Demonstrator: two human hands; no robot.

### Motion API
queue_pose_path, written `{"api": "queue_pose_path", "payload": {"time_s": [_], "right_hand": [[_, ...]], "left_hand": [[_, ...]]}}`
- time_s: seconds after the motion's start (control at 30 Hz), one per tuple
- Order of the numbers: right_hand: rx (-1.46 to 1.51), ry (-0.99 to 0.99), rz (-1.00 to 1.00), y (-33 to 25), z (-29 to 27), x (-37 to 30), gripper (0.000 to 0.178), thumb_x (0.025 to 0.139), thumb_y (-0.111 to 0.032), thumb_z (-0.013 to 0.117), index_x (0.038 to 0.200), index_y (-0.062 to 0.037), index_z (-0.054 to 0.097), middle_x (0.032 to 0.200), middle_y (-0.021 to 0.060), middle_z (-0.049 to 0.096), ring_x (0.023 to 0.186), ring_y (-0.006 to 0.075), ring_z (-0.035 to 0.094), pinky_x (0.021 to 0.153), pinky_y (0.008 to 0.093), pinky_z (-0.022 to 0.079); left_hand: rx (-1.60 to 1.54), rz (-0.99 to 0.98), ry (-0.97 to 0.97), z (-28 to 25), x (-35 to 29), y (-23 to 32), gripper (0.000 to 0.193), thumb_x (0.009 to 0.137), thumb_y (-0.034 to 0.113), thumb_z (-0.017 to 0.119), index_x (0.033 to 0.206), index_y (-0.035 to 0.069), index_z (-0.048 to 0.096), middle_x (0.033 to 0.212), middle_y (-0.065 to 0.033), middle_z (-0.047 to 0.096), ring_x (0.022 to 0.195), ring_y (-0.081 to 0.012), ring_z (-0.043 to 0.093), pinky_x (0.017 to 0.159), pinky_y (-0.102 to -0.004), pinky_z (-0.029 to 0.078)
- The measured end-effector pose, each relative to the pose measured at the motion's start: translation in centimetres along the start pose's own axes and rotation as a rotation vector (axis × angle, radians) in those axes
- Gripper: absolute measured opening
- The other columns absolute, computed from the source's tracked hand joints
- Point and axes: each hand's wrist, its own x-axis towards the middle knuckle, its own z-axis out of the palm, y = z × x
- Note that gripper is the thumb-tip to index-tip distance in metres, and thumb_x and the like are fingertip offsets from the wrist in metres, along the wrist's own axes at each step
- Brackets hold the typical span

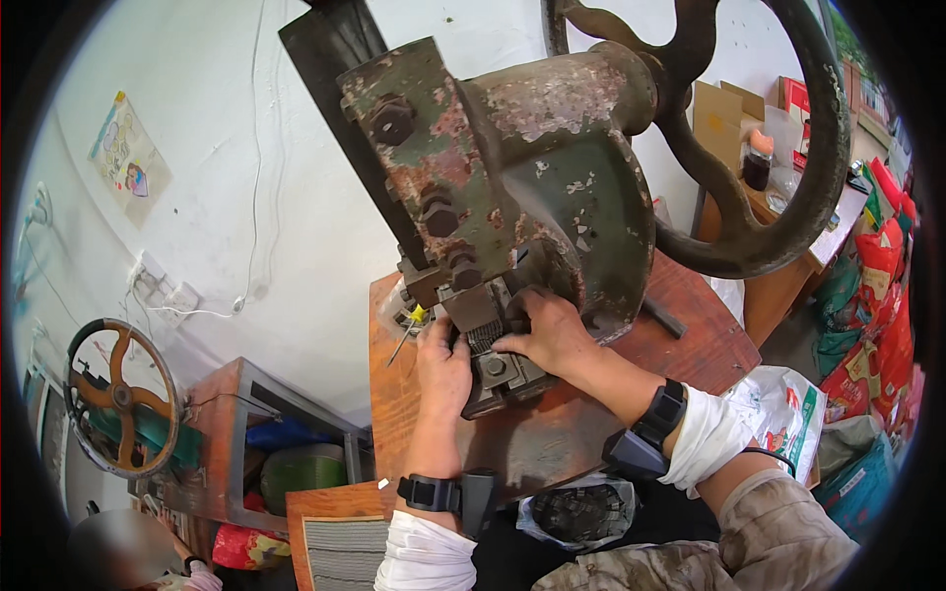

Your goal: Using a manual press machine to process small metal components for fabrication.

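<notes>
Before me stands a worn green metal press (414, 148), its paint flaking. Under its ram lies a small dark ribbed metal piece (483, 337), on the bolted steel die base (498, 369). My left hand (443, 366) is closed at the left edge of this piece, thumb and fingers drawn together. From the right, my right hand (548, 333) grips it with the thumb on top; its other fingers are partly hidden behind the die. A screwdriver with a yellow handle (418, 313) leans just left of my left hand.
A large handwheel (833, 148) curves over the right side. The press stands on a reddish wooden table (690, 325), where a short metal bar (664, 318) lies. A bag of dark pieces (581, 512) sits below the table edge. Another person (128, 547) is at lower left.
</notes>
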Motion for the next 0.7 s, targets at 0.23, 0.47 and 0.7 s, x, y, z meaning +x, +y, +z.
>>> {"api": "queue_pose_path", "payload": {"time_s": [0.23, 0.47, 0.7], "right_hand": [[-0.088, -0.046, 0.140, -3.2, 0.4, 0.0, 0.064, 0.065, -0.033, 0.076, 0.112, 0.0005, 0.049, 0.113, 0.0186, 0.051, 0.108, 0.0347, 0.049, 0.087, 0.0418, 0.044], [-0.080, -0.025, 0.038, -1.3, 0.1, -0.3, 0.067, 0.065, -0.033, 0.075, 0.118, 0.0001, 0.048, 0.119, 0.0184, 0.051, 0.113, 0.0333, 0.048, 0.089, 0.0418, 0.044], [-0.708, 0.582, -0.656, -5.5, -20.0, -1.2, 0.026, 0.075, -0.002, 0.064, 0.101, 0.0023, 0.062, 0.098, 0.0134, 0.064, 0.091, 0.0248, 0.062, 0.079, 0.0305, 0.049]], "left_hand": [[0.135, -0.098, -0.081, -0.7, 0.3, 0.1, 0.034, 0.081, 0.004, 0.055, 0.114, 0.005, 0.057, 0.119, -0.0167, 0.053, 0.107, -0.0344, 0.049, 0.094, -0.0357, 0.039], [0.369, 0.027, -0.201, -0.2, -0.1, 1.0, 0.037, 0.086, 0.013, 0.051, 0.122, 0.010, 0.053, 0.137, -0.0084, 0.043, 0.125, -0.0382, 0.033, 0.101, -0.0597, 0.021], [0.215, -0.052, -0.197, -2.2, -0.7, -1.1, 0.037, 0.090, 0.016, 0.046, 0.126, 0.013, 0.049, 0.140, -0.0062, 0.040, 0.130, -0.0394, 0.026, 0.098, -0.0689, 0.008]]}}
